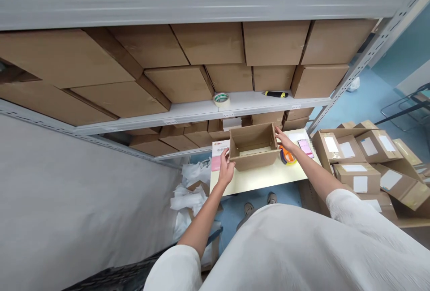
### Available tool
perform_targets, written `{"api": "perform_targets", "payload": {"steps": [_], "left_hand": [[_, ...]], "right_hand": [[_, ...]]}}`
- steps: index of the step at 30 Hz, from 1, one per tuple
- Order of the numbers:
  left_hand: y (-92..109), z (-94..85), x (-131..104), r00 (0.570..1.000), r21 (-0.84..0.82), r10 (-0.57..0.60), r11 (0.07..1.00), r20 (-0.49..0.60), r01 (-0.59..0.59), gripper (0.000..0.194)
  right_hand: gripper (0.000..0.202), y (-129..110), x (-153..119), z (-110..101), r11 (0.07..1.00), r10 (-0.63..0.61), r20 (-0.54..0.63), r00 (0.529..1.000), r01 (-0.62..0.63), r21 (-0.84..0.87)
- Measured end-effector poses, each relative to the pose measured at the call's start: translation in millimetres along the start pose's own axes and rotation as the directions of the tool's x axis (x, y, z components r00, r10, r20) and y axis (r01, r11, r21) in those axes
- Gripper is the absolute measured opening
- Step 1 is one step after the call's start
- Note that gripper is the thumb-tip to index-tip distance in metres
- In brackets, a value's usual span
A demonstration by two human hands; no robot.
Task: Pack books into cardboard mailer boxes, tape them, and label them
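Between my two hands is an open cardboard box (255,161), tilted a little above a pale table (265,179). My left hand (226,168) grips its left end, thumb at the near side. At the right end, my right hand (281,138) has its fingers on the box wall. The inside of the box looks bare. Just right of the box, partly under my right forearm, lies an orange tape dispenser (288,155). A pink and white printed sheet (217,156) lies left of the box, and a phone (305,148) with a lit screen rests at the table's right.
A metal shelf (201,10) full of cardboard boxes (208,42) rises ahead. A tape roll (221,99) and a utility knife (276,94) lie on its ledge. Labelled cartons (358,177) fill a large box at right. White packing material (191,197) is heaped left of the table.
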State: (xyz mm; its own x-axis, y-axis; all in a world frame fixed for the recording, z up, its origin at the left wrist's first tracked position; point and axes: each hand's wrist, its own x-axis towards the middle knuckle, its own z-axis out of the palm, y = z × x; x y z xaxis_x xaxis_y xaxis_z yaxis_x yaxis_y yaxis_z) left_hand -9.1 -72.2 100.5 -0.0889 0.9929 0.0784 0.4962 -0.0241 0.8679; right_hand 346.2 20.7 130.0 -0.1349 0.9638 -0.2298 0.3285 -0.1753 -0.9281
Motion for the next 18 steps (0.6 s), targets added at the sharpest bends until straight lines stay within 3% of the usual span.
{"api": "perform_targets", "payload": {"steps": [6, 13, 18], "left_hand": [[-5, -5.9, -1, 0.989, -0.016, 0.017, 1.000, 0.150, -0.014, 0.043], [-7, -9.6, 9, 0.981, -0.003, -0.002, 1.000, 0.196, 0.002, 0.044], [-7, -10.6, 18, 0.988, -0.013, 0.017, 1.000, 0.152, -0.015, 0.045]], "right_hand": [[0.090, -1, 4, -5, 0.991, -0.042, 0.022, 0.999, 0.038, 0.130], [0.106, 0, 12, -21, 0.998, -0.060, 0.029, 0.998, 0.060, 0.015], [0.105, -6, 24, -29, 0.994, -0.067, 0.074, 0.995, 0.073, -0.083]]}}
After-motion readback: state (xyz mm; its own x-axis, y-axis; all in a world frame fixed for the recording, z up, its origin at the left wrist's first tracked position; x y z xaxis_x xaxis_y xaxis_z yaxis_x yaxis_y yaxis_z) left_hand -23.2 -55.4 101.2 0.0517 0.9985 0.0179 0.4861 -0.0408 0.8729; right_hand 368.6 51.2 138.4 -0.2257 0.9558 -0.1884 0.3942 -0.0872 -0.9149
